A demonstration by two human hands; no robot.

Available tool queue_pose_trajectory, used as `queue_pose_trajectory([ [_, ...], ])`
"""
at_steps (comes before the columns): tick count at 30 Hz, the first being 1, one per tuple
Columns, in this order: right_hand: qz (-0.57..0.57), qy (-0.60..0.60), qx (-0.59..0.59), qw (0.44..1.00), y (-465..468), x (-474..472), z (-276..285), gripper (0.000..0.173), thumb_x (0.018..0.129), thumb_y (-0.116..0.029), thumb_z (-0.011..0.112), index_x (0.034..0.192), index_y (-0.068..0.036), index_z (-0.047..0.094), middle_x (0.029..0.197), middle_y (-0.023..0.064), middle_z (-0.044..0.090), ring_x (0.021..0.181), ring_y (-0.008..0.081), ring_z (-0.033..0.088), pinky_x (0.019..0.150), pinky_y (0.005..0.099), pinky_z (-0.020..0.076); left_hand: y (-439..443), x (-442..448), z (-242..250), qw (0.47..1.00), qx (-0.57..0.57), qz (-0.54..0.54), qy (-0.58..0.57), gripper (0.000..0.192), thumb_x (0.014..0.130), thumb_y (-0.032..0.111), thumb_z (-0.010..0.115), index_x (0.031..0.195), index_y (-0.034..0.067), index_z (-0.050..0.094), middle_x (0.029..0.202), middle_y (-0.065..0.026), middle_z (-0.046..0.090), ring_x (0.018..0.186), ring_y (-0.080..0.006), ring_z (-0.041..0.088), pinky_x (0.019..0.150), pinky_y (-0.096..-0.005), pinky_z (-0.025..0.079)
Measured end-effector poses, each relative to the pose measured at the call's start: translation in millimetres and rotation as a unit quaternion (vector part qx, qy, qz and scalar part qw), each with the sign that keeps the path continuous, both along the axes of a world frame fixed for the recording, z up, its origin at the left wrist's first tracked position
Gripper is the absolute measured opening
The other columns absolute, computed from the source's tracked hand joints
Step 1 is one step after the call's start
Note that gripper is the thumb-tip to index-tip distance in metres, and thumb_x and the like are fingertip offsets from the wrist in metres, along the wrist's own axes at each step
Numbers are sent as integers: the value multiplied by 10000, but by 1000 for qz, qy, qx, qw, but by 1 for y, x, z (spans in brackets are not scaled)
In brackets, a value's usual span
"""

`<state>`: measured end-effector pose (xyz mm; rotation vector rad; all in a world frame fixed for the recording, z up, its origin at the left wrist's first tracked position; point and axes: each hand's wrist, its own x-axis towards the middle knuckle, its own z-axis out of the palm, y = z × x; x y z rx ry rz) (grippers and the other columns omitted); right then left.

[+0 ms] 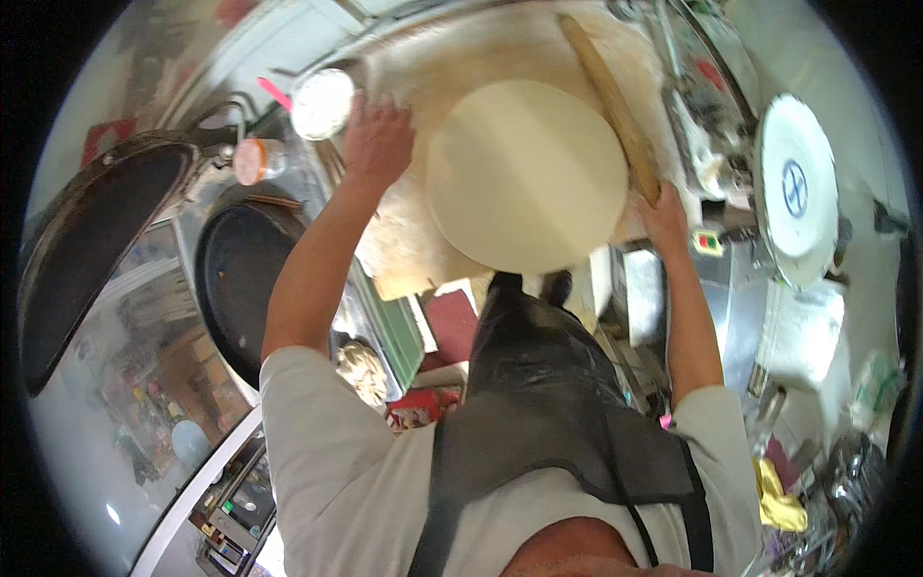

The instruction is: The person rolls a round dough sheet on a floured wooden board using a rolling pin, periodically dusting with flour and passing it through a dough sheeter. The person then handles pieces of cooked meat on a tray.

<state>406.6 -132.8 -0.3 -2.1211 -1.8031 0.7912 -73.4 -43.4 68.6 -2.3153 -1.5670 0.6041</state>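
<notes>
A large round sheet of rolled-out dough (530, 177) lies on a floured wooden board (404, 249), its near edge reaching the board's front edge. My right hand (662, 216) grips the near end of a long wooden rolling pin (609, 94), which slants along the dough's right side. To the left of the dough, my left hand (380, 137) is over the board with its fingers apart and nothing visible in it. Its fingertips are blurred. Close beside that hand is a round tub of white powder (324, 104) with a pink handle (274, 94) sticking out.
At the left are a dark round pan (245, 281), a raised black griddle lid (108, 245) and a jar with an orange-rimmed lid (252, 162). A white enamel plate (797, 191) stands tilted at the right, beyond a red-and-green switch (707, 242). A green-edged case (389, 324) sits below the board.
</notes>
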Motion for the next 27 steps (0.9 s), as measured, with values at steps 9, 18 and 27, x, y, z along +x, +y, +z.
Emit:
queue_pose_trajectory([
  [9,340,-48,79,936,-12,-6,58,477,898,-192,679,1339,-57,555,1275,172,622,1176,371,601,972,448,507,-220,61,-64,910,184,126,-350,711,997,462,543,1585,124,331,1667,-203,208,1536,-434,195,1205,-642,135],
  [18,231,-167,386,878,23,-21,-7,440,983,-330,568,1324,-54,598,1241,172,656,1197,363,595,1132,520,359,-180,98,-91,866,157,321,-350,586,994,322,551,1527,121,414,1573,-146,387,1518,-379,252,1189,-674,142],
  [27,91,-123,231,961,195,-86,-33,412,970,-343,618,1283,-76,607,1245,158,648,1174,370,596,993,526,451,27,43,-98,832,247,323,-377,371,1053,360,433,1174,118,688,1143,-115,683,1108,-340,614,1070,-546,366],
])
